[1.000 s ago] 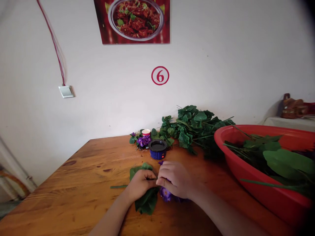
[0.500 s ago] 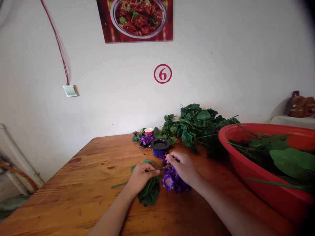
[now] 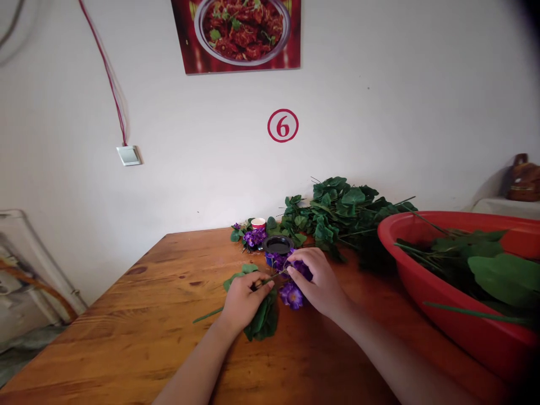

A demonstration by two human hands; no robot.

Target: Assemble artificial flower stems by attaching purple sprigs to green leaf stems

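Note:
In the head view, my left hand (image 3: 245, 298) is closed around the stem of a leafy green spray (image 3: 264, 322), whose leaves spread above and below my fingers. Its bare stem end (image 3: 207, 315) sticks out to the left. My right hand (image 3: 318, 281) pinches at the thin stems of purple flowers (image 3: 292, 295), where they meet the spray. Just beyond my fingers stands a blue pot with a black rim (image 3: 278, 243), partly covered by blossoms. The exact grip point of my right fingertips is too small to make out.
A large red basin (image 3: 405, 264) holding leaves stands on the right of the wooden table (image 3: 169, 315). A heap of green foliage (image 3: 350, 205) lies along the wall. At the back are a red-and-white cup (image 3: 258, 223) and more purple flowers (image 3: 255, 237).
Both hands have risen slightly, and the flowers have been lifted and turned, now in front of the blue pot. A small red spot at my right fingertips no longer shows. The view has shifted slightly.

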